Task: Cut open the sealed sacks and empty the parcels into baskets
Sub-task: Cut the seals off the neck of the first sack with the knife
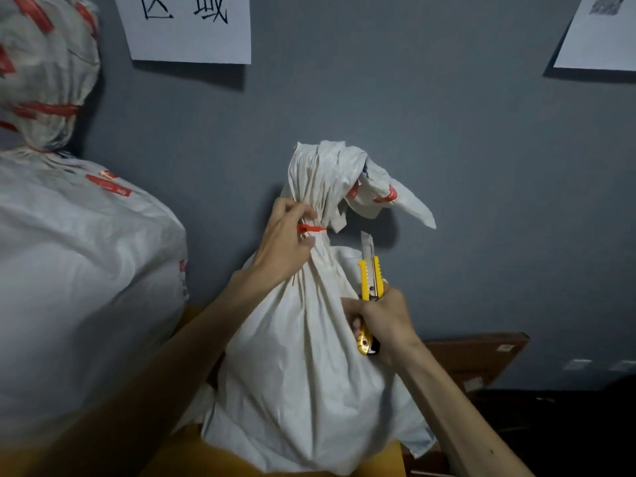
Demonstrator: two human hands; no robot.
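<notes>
Crowding the left, a bigger sack stands just beside the sealed sack, which sits on a yellow surface by the grey wall. The left hand pinches its gathered neck at the red tie; the right hand clasps the yellow knife, blade out, near the neck. I think it is better to slide the blade under the tie only, edge away from the left hand.
</notes>
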